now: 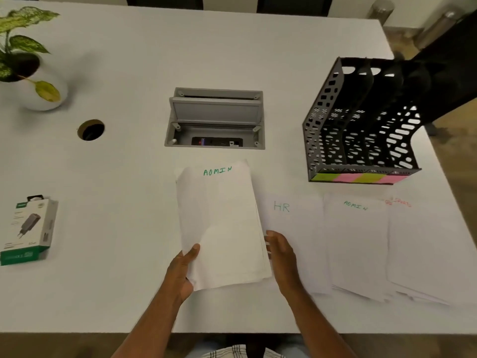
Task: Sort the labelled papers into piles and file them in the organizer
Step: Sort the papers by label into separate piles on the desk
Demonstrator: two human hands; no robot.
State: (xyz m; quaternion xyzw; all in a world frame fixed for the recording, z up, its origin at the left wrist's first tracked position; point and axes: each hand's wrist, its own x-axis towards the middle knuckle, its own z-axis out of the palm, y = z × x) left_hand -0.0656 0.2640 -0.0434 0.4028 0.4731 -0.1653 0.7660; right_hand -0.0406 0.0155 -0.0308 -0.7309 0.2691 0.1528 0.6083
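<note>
My left hand (182, 271) grips the lower left corner of a stack of white papers (222, 223); its top sheet reads ADMIN in green. My right hand (280, 250) rests against the stack's right edge, fingers slightly curled, holding nothing that I can make out. To the right, three piles lie flat on the table: an HR sheet (291, 228), an ADMIN pile (357, 244) and a pile with a red label (423, 244). The black mesh organizer (361, 120) stands behind them, with yellow and pink sticky strips along its front.
An open grey cable box (215, 118) is sunk into the white table (116, 164) just beyond the stack. A round cable hole (90, 129), a potted plant (28, 60) and a green charger box (28, 228) sit on the left. The table's right edge runs near the organizer.
</note>
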